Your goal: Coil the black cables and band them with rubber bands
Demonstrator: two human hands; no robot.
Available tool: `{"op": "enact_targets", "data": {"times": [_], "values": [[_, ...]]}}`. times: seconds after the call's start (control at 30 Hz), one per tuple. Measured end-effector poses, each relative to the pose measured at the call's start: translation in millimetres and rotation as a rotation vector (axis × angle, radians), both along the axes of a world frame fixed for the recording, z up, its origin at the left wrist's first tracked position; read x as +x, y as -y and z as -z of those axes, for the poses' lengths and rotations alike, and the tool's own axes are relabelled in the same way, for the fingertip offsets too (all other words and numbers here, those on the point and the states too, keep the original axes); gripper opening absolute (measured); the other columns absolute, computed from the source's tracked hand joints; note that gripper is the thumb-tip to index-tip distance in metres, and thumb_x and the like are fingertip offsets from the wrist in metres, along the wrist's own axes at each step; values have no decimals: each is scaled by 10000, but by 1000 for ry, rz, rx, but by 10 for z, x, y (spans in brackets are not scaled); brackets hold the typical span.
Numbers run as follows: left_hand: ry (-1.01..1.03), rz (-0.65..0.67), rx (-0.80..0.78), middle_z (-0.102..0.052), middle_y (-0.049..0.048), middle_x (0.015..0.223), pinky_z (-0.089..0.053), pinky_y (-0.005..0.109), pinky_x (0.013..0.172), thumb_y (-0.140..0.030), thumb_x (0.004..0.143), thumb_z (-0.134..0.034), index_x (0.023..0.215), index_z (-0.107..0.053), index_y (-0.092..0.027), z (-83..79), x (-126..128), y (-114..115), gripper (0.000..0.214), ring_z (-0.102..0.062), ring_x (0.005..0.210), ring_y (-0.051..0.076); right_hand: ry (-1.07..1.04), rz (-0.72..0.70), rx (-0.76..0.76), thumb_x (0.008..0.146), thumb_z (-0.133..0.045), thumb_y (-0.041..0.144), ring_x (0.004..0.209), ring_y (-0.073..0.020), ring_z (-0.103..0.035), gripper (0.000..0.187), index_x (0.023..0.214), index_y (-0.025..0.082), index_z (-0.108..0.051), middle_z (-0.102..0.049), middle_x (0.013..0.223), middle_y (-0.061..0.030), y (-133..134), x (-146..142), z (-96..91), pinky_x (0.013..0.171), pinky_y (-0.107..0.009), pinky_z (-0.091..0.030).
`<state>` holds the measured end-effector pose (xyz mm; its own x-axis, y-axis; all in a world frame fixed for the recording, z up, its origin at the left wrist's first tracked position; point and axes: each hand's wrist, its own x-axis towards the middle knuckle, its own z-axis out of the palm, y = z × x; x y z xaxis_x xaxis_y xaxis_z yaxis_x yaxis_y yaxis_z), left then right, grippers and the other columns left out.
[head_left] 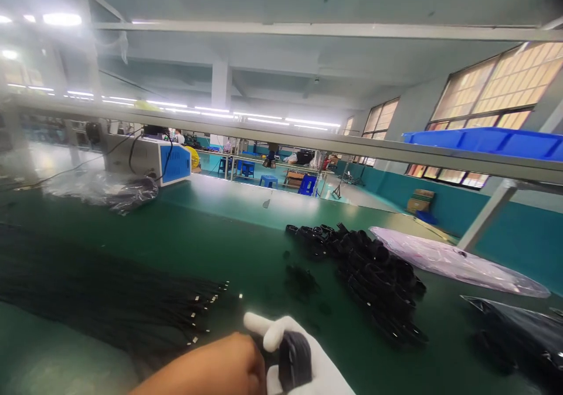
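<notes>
My right hand point(303, 354), in a white glove, is closed around a coiled black cable point(294, 360) at the bottom edge of the view. My bare left hand point(220, 368) presses against it from the left, fingers curled at the coil; what they grip is hidden. A wide spread of straight black cables with metal tips point(132, 301) lies to the left on the green table point(246, 248). A row of coiled black cable bundles point(369, 272) lies to the right of my hands.
A clear plastic bag point(457, 263) and a dark bag of cables point(519, 336) lie at the right. A blue-and-white machine point(149, 160) and a plastic-wrapped heap point(105, 192) stand at the back left. A blue bin point(484, 139) rests on the overhead rail.
</notes>
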<state>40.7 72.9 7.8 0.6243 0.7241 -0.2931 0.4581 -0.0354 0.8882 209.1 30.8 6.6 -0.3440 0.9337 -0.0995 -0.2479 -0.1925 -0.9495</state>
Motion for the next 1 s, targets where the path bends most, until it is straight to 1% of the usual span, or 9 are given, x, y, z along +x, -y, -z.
{"op": "enact_targets", "data": {"times": [0.1, 0.17, 0.33, 0.4, 0.5, 0.6, 0.7, 0.83, 1.0], "values": [[202, -169, -207, -606, -6, 522, -411, 242, 451, -302, 627, -566, 631, -552, -171, -237, -9, 18, 132, -489, 408, 106, -144, -44, -3, 534, -806, 435, 608, -140, -551, 470, 899, 235, -586, -593, 1146, -99, -25, 17, 102, 564, -304, -458], [400, -264, -261, -629, 7, 578, -431, 236, 473, -300, 606, -623, 710, -553, -156, -365, -3, 16, 191, -523, 458, 105, -214, -66, 1, 494, -822, 460, 587, -153, -549, 551, 943, 242, -591, -632, 994, -80, -54, -16, 172, 556, -313, -461], [649, -295, -264, -614, 8, 673, -472, 259, 599, -241, 663, -626, 797, -553, -141, -366, 61, 47, 183, -560, 600, 115, -211, 112, 38, 511, -830, 403, 777, -224, -595, 473, 923, 253, -652, -629, 818, -45, -85, -56, 246, 719, -359, -480], [580, -294, -153, -603, 3, 691, -467, 276, 652, -219, 685, -574, 834, -566, -148, -346, 41, 62, 165, -563, 651, 133, -185, 55, 8, 517, -833, 369, 748, -233, -596, 557, 1031, 272, -641, -626, 733, -32, -68, -10, 230, 701, -370, -481], [300, -327, 215, -616, 15, 805, -446, 289, 715, -167, 692, -514, 920, -620, -189, -393, -23, 83, 252, -554, 758, 168, -146, -83, -50, 549, -825, 351, 663, -237, -594, 669, 1169, 280, -587, -602, 608, -9, -41, 80, 209, 663, -384, -491], [135, -185, 478, -623, -1, 1017, -408, 292, 846, -142, 683, -536, 1044, -647, -288, -469, -17, 99, 405, -530, 941, 195, -165, -71, -33, 532, -839, 401, 831, -261, -613, 599, 1073, 235, -642, -644, 726, -39, -47, 107, 236, 773, -374, -494], [8, -106, 586, -636, -17, 883, -404, 266, 747, -118, 678, -508, 901, -699, -299, -492, 79, 81, 345, -544, 837, 174, -210, -94, -41, 614, -748, 570, 812, -240, -626, 538, 967, 173, -661, -652, 765, -68, -80, 41, 274, 718, -350, -515], [-161, -226, 615, -604, -17, 736, -355, 259, 598, -178, 708, -516, 779, -688, -252, -483, 114, -20, 201, -530, 672, 156, -438, -173, -245, 793, -550, 622, 627, -158, -641, 511, 982, 152, -620, -662, 749, -55, -140, -85, 252, 545, -259, -511], [61, -101, 338, -612, -24, 832, -411, 235, 651, -292, 719, -611, 1008, -684, -273, -425, -44, -170, 298, -557, 737, 151, -480, -61, -465, 863, -461, 592, 460, -105, -612, 501, 870, 118, -621, -685, 697, -71, -202, -151, 232, 449, -180, -464]]}}
